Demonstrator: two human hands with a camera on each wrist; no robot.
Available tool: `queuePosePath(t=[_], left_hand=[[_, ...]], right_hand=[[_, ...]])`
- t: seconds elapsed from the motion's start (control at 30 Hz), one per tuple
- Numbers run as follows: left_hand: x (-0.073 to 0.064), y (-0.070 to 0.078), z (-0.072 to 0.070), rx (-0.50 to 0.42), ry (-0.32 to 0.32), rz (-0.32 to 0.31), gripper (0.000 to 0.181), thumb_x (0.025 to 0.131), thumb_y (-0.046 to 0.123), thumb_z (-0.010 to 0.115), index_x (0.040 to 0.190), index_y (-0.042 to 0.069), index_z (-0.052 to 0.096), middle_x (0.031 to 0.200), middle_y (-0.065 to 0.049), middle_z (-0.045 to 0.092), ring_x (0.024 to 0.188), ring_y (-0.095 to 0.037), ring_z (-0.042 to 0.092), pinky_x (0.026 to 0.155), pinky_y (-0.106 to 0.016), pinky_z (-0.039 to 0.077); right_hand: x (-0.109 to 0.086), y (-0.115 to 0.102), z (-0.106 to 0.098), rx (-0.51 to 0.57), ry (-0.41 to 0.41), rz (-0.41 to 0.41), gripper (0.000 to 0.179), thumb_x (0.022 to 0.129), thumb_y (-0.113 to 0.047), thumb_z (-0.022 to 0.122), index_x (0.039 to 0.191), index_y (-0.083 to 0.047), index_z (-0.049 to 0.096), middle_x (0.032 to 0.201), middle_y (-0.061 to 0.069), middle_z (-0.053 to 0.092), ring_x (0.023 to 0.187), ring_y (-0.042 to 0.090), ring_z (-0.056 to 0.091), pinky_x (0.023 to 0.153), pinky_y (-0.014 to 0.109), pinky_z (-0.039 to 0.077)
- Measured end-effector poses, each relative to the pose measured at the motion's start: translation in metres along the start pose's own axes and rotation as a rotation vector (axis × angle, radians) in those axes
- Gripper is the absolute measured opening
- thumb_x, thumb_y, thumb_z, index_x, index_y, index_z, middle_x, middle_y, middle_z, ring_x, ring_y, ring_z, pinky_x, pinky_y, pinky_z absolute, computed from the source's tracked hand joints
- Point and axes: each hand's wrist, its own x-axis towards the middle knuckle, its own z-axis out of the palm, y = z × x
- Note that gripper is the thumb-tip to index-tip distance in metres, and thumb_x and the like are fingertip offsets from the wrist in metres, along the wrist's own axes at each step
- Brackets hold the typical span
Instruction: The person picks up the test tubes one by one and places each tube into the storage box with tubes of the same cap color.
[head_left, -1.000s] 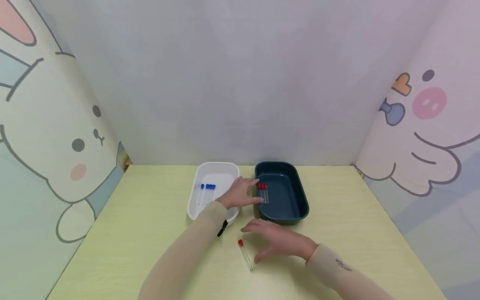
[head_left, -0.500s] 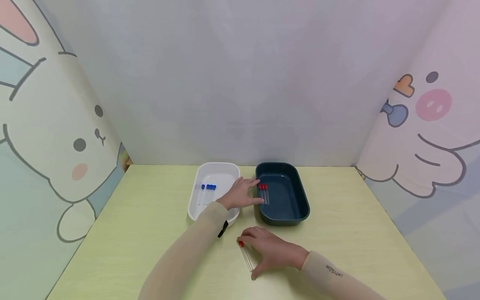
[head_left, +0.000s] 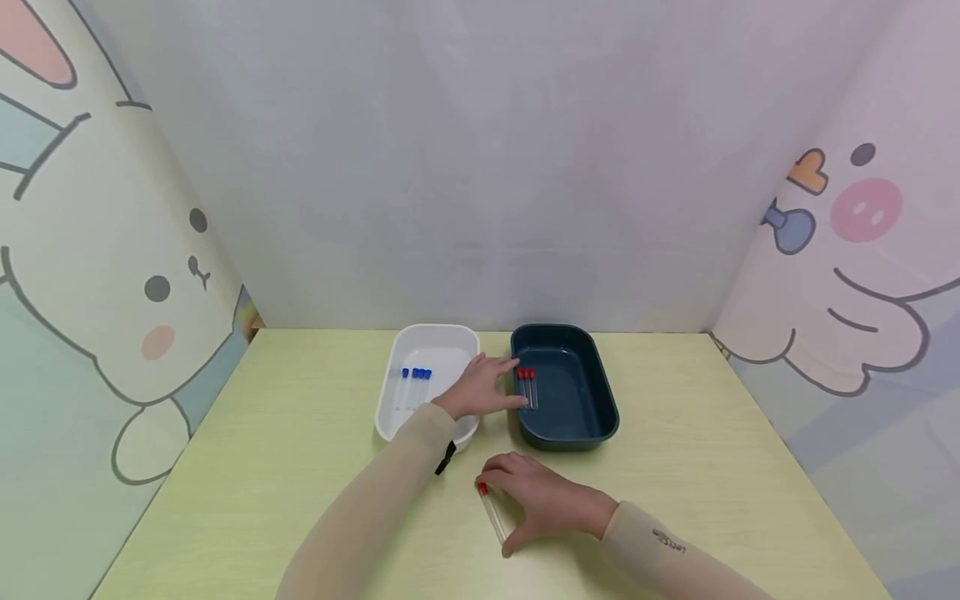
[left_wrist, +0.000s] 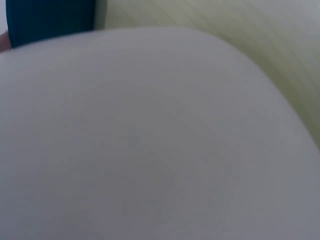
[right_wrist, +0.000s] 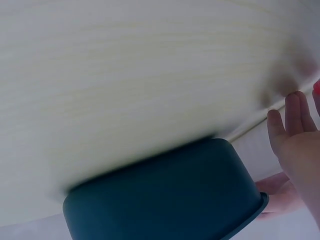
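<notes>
My right hand (head_left: 542, 498) pinches a clear test tube (head_left: 492, 515) with a red cap lengthwise, fingers at the cap and thumb by the other end. The tube lies low over the table, in front of two trays. In the right wrist view, its red cap (right_wrist: 317, 87) shows beside the fingertips. My left hand (head_left: 480, 388) reaches over the white tray to the left rim of the dark blue tray (head_left: 572, 407). Its thumb and fingers are spread around the left side of several red-capped tubes (head_left: 531, 387) inside. Whether it touches them is unclear.
A white tray (head_left: 447, 343) stands left of the dark one, partly covered by my left forearm. Several blue-capped tubes (head_left: 422, 374) lie in it. A pale curtain (head_left: 480, 208) closes off the table's back edge. White tray plastic (left_wrist: 150, 140) fills most of the left wrist view.
My right hand has moved down and left onto the red-capped tube on the table, its fingers closing on the ends. The left hand has kept its place.
</notes>
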Motion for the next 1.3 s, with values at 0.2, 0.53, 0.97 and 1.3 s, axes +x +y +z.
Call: queuePosePath(t=[0.2, 0.53, 0.97, 1.3], left_hand=[[-0.001, -0.001, 0.000, -0.003, 0.002, 0.008, 0.084, 0.094, 0.054, 0.071, 0.159, 0.012, 0.039, 0.164, -0.011, 0.043, 0.155, -0.029, 0.037, 0.134, -0.050, 0.008], [-0.002, -0.001, -0.001, -0.014, 0.009, 0.003, 0.084, 0.093, 0.054, 0.071, 0.159, 0.012, 0.040, 0.164, -0.011, 0.043, 0.155, -0.029, 0.038, 0.134, -0.051, 0.009], [-0.003, 0.001, -0.001, 0.000, 0.010, 0.007, 0.084, 0.094, 0.054, 0.070, 0.160, 0.012, 0.039, 0.164, -0.011, 0.042, 0.155, -0.029, 0.037, 0.134, -0.052, 0.009], [-0.001, 0.000, -0.001, -0.006, -0.011, 0.020, 0.082, 0.096, 0.049, 0.070, 0.160, 0.011, 0.038, 0.165, -0.012, 0.041, 0.156, -0.030, 0.035, 0.134, -0.051, 0.008]], right_hand=[[-0.002, -0.004, -0.010, -0.022, 0.020, -0.025, 0.086, 0.073, -0.063, 0.086, 0.143, -0.024, 0.053, 0.144, -0.005, 0.052, 0.131, 0.012, 0.050, 0.113, 0.034, 0.050], [-0.010, -0.015, -0.034, 0.009, 0.030, -0.032, 0.086, 0.074, -0.054, 0.090, 0.145, -0.023, 0.052, 0.146, -0.006, 0.051, 0.132, 0.014, 0.049, 0.114, 0.037, 0.049], [-0.026, -0.006, -0.070, 0.122, 0.103, 0.001, 0.089, 0.076, -0.058, 0.086, 0.148, -0.020, 0.051, 0.151, -0.007, 0.047, 0.139, 0.016, 0.045, 0.115, 0.046, 0.047], [-0.036, 0.013, -0.092, 0.221, 0.168, 0.015, 0.094, 0.079, -0.061, 0.081, 0.156, -0.024, 0.042, 0.160, -0.003, 0.039, 0.148, 0.023, 0.037, 0.116, 0.055, 0.045]])
